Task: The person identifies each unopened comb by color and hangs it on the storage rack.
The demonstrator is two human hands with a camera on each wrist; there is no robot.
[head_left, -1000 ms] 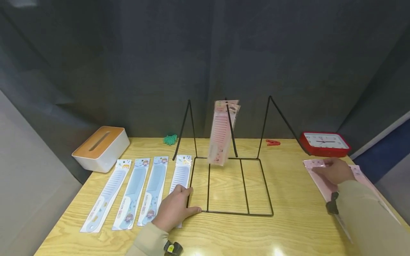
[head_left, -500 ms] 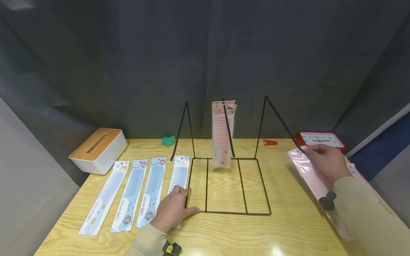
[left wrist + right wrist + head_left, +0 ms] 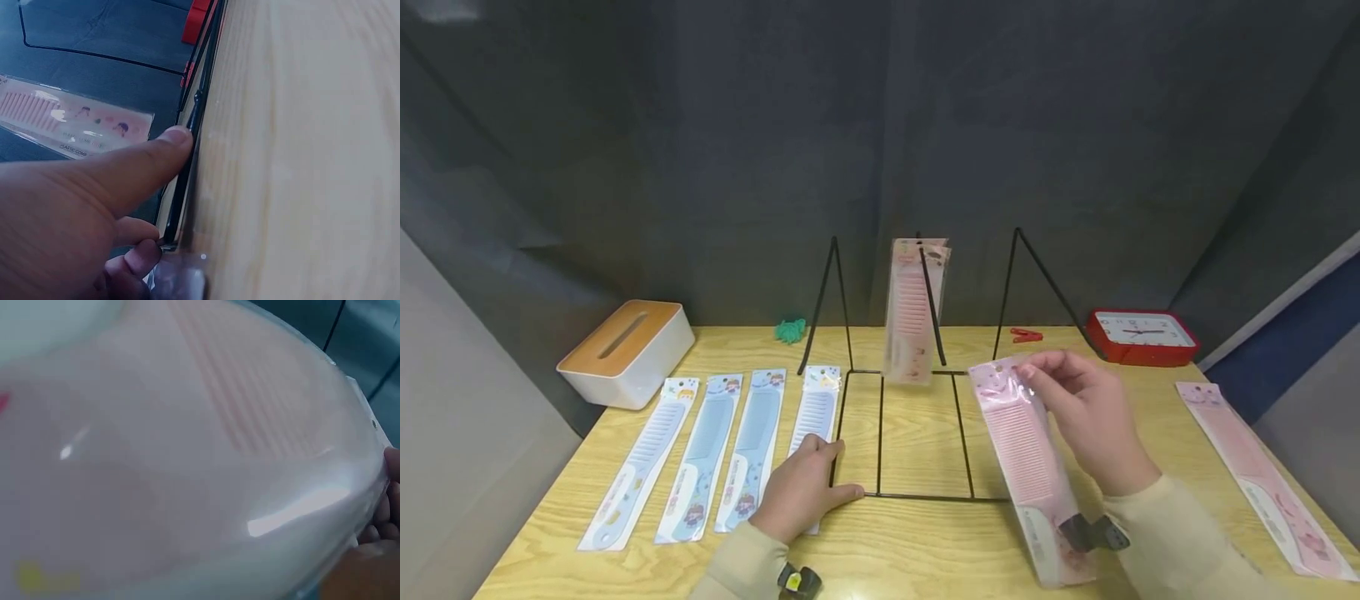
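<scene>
My right hand [image 3: 1090, 421] pinches the top edge of a pink packaged comb [image 3: 1024, 454], which hangs tilted over the right part of a black wire rack [image 3: 917, 497]. In the right wrist view this comb's clear wrapper [image 3: 300, 512] fills most of the picture, blurred. My left hand [image 3: 805, 492] holds the rack's front left corner, and its thumb [image 3: 175, 136] lies along the front bar. Pink packaged combs [image 3: 912, 312] hang on the rack's middle hook, one behind another. Beside the left hand lies a blue packaged comb [image 3: 815, 408], partly hidden by it.
Several more blue packaged combs [image 3: 752, 450] lie left of the rack. Another pink packaged comb [image 3: 1262, 479] lies at the table's right edge. Along the back are a tissue box [image 3: 647, 367], green string [image 3: 790, 331], a red clip [image 3: 1026, 335] and a red clock [image 3: 1142, 337].
The right hand has lifted a pink packaged comb from the right side of the table and carried it left to the rack. The left hand stays at the rack's corner.
</scene>
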